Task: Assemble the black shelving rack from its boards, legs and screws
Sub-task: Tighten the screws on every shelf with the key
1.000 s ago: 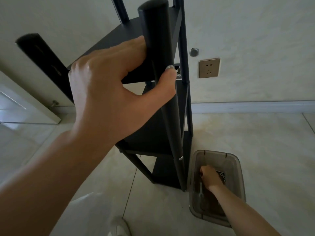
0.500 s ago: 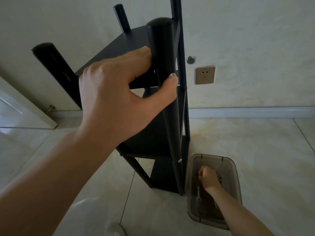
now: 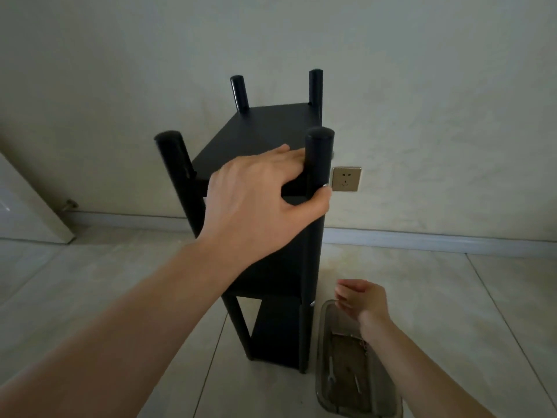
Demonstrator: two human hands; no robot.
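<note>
The black shelving rack point(image 3: 265, 128) stands upright on the tiled floor, with four round legs rising above its top board. My left hand point(image 3: 259, 206) grips the near right leg point(image 3: 318, 152): the thumb wraps round the leg and the fingers lie on the board. Lower boards show beneath my arm. My right hand point(image 3: 360, 298) hovers above a clear plastic tray point(image 3: 324, 384) beside the rack's foot. Its fingers are curled and blurred, and I cannot see whether they hold anything. A small metal wrench point(image 3: 330, 374) and other small parts lie in the tray.
A wall with a brass-coloured socket point(image 3: 346, 178) stands just behind the rack. A white door point(image 3: 24, 200) is ajar at the left, with a door stop point(image 3: 70, 204) at the skirting. Tiled floor spreads to the left and right.
My right hand has come up out of the tray and now hangs above it. My view has pulled back and up, showing the rack's whole top. My left hand still holds the leg.
</note>
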